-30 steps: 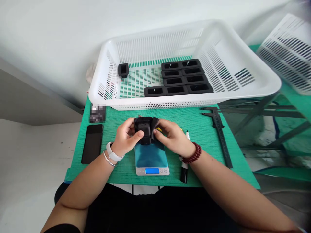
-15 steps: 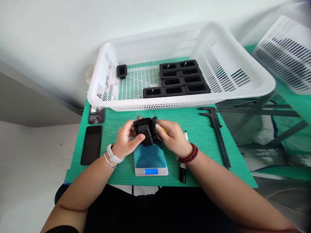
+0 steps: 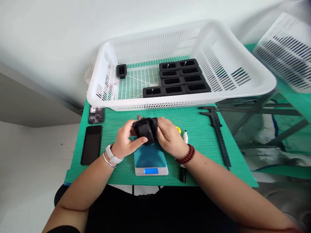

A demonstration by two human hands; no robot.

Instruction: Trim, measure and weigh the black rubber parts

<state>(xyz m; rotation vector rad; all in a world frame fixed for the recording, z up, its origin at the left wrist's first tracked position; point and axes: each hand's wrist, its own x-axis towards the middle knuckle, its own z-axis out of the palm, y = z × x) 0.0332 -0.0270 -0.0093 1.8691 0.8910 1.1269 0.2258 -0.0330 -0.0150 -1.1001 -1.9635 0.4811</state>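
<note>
My left hand (image 3: 126,137) is closed around a black rectangular molded part (image 3: 145,130), its thumb along the near side. At the part's right side, my right hand (image 3: 171,137) pinches a dark, soft-looking piece (image 3: 154,125) against it. Whether that piece is a cloth or a flap of the part, I cannot tell. Both hands are just above a small digital scale (image 3: 150,158) with a blue-filmed plate and a lit display. Beyond my right fingers shows the edge of a yellow thing (image 3: 178,129), mostly hidden.
A white slotted basket (image 3: 155,105) at the back holds several black rectangular parts (image 3: 173,90). To the left lie a phone (image 3: 91,145) and a blurred dark packet (image 3: 96,115). At right are a marker (image 3: 183,174), partly under my wrist, and a black caliper (image 3: 220,139).
My right hand has shifted slightly, its fingers now curled further over the dark piece. More of the yellow thing and the marker's white end shows. The black part has turned a little.
</note>
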